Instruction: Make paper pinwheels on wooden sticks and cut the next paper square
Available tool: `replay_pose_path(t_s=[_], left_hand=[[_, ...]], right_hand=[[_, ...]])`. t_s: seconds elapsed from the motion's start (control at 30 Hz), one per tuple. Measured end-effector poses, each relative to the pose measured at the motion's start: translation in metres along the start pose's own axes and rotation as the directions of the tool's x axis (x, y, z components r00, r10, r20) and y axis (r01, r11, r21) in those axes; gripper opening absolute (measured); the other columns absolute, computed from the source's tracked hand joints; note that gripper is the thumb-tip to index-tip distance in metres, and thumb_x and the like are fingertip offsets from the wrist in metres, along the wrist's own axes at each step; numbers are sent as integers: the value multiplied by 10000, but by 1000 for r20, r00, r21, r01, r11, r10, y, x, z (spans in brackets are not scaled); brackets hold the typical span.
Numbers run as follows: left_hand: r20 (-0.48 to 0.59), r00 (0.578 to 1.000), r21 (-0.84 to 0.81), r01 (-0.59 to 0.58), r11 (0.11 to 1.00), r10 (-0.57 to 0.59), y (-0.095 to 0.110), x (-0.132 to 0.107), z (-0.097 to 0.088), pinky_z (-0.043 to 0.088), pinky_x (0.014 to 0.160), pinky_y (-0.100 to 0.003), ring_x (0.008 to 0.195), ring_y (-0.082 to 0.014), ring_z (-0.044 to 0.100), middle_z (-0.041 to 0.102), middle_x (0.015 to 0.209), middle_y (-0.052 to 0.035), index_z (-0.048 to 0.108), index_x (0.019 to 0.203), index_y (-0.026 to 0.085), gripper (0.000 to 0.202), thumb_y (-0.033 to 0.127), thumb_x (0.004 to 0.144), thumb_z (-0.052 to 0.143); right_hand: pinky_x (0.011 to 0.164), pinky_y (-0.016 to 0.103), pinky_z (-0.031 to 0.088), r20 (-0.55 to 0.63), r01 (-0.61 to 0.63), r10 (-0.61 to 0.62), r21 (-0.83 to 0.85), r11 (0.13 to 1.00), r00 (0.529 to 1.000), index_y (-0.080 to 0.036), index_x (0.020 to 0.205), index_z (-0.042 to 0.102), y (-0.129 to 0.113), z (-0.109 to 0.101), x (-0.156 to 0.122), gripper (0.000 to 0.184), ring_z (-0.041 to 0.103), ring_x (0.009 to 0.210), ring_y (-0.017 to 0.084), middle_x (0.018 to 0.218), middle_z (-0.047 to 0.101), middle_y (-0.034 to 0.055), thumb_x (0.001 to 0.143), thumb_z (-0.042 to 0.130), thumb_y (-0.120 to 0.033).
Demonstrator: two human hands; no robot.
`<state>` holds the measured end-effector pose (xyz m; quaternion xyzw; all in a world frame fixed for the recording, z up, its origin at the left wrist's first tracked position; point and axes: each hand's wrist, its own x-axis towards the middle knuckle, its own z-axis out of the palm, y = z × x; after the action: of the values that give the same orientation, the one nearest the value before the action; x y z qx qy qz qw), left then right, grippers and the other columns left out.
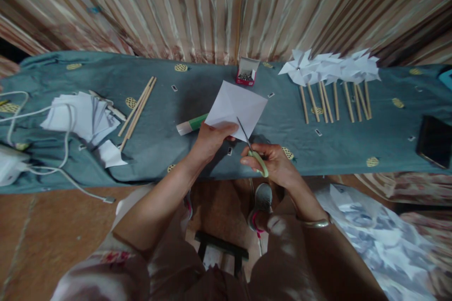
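Note:
My left hand [215, 138] pinches the near left edge of a white square sheet of paper [240, 101] with crease lines on it. In my right hand [271, 160] is a pair of scissors [259, 162] with light green handles, its blades lying at the paper's near corner. A glue stick [192, 124] with a green and white body lies on the cloth just left of the paper. Beyond the paper stands a small open red box [246, 75] holding small metal pieces.
Finished paper pinwheels [300, 68] on wooden sticks lie at the right, near a black phone [434, 141]. Leftward are loose sticks [137, 108], a stack of paper [76, 117] and a white cable [67, 146]. A bag of pinwheels [374, 235] sits below the table's right side.

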<state>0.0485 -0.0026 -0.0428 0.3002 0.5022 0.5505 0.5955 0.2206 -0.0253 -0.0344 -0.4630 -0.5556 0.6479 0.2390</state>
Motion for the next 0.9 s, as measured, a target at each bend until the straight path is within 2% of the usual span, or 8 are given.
replay_pose_path(t_s=[0.3,0.47,0.63,0.7,0.77,0.83,0.9], left_hand=[[-48,999,-4,22,1000,-22,2,2,-1,490,531,-251,612,-142,602,679,716,-22,659,701,182,183,229,558,763],[-85,996,-26,-20,999,18,8,8,-6,491,550,-256,664,-158,631,703,768,-23,672,728,195,220,251,547,783],[-129,989,-73,-88,993,78,12,12,-10,512,597,-275,707,-165,643,706,778,-9,667,722,190,248,247,522,802],[-130,988,-76,-99,992,89,12,12,-10,519,603,-276,714,-167,645,708,774,-8,661,687,192,208,229,533,796],[-116,990,-56,-91,994,84,11,11,-9,522,605,-277,708,-170,648,709,756,-8,664,674,193,170,221,558,785],[-99,992,-24,-86,996,84,9,10,-7,520,616,-276,708,-171,653,711,751,-8,680,706,191,161,220,582,778],[-74,993,5,-95,995,95,7,8,-6,514,625,-267,708,-165,653,715,766,-2,693,762,192,193,223,593,780]], right_hand=[[491,229,288,37,-25,26,-27,999,999,-185,697,638,-4,-1,-1,410,372,511,76,551,479,-61,635,807,-554],[536,224,316,98,41,-28,-140,989,995,-172,747,658,-5,-7,-5,412,405,578,84,624,510,-43,745,715,-581],[546,241,371,114,38,-21,-148,988,993,-176,776,681,-4,-21,-9,433,479,589,113,621,556,-20,761,691,-609],[567,256,408,50,48,-41,-131,990,998,-183,795,692,-4,-27,-9,426,530,612,133,642,602,-1,756,697,-607],[583,268,432,-76,76,-85,-112,991,993,-192,833,704,-3,-31,-8,418,557,620,143,667,648,11,731,724,-597],[605,281,454,-236,120,-139,-91,989,962,-205,888,709,-2,-33,-5,423,580,626,149,696,686,16,704,754,-583],[641,300,482,-376,167,-178,-63,984,909,-218,928,704,-2,-34,-2,434,615,649,161,726,713,18,689,769,-574]])
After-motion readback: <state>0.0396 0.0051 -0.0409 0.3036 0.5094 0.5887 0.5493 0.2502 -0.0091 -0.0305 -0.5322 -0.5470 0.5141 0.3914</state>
